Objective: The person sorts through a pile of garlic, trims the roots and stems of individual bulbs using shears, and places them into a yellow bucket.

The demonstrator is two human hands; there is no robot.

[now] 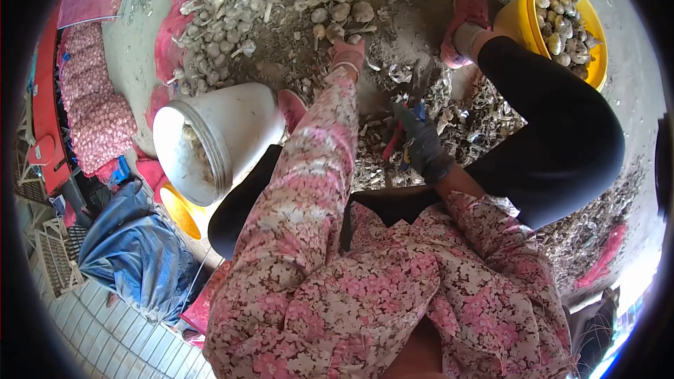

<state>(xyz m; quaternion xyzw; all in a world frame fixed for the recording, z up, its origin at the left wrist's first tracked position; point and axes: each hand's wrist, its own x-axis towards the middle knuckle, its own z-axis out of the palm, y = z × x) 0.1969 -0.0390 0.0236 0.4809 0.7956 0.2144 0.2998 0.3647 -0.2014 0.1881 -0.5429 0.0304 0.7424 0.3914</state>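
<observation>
My left hand (347,54), in a pinkish glove, reaches forward to the near edge of the garlic pile. Its fingers are curled at a garlic bulb (355,39), which they partly hide. Another bulb (335,31) lies right beside the fingers. My right hand (427,147), in a dark glove, is closed around pruning shears (394,142) with red and blue handle parts. The shears are above the trimmed stalks and dry skins (372,158) between my legs; their blades are hard to make out.
Loose garlic bulbs (235,10) cover the ground ahead and left. A yellow bucket (599,63) of garlic stands at right. On the left are a tipped white bucket (242,116), filled pink mesh sacks (102,123) and a blue tarp (144,249).
</observation>
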